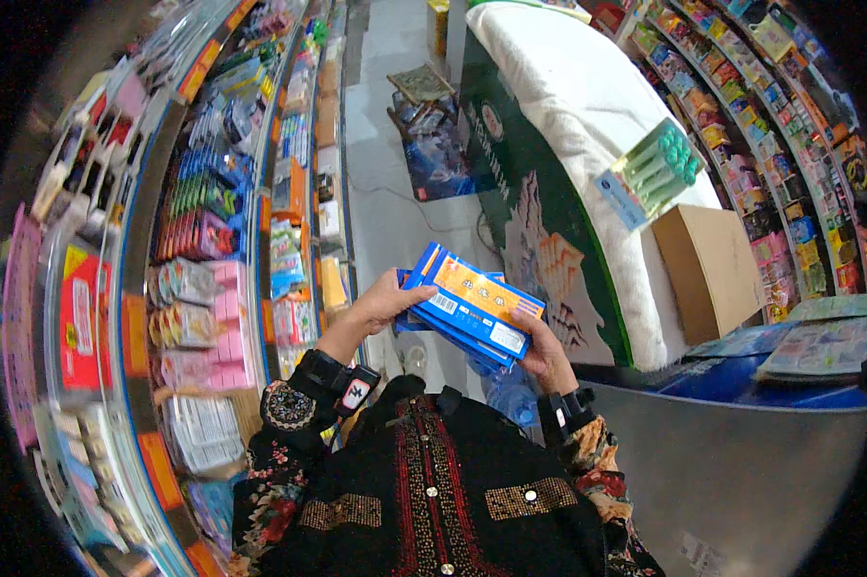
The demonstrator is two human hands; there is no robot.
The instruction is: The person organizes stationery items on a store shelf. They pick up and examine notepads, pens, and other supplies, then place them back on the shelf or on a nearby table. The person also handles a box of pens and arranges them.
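A small stack of blue-and-orange printed form pads (pixel 471 301) is held in front of my body, between both hands. The top pad bears writing and a barcode, and the pads lie slightly fanned over one another. My left hand (pixel 393 297) grips the stack's left end, with its thumb on top. At the right end, my right hand (pixel 549 352) holds the stack by its edge, fingers mostly hidden beneath. Both wrists wear black straps with small devices.
Shelves of packaged stationery (pixel 210 180) run along the left. At right, a white cloth (pixel 549 79) covers a large green box (pixel 527 166), with a pack of green-capped pens (pixel 653 173) and a cardboard box (pixel 707 270) on top. A picture-printed box (pixel 437 155) stands on the floor ahead.
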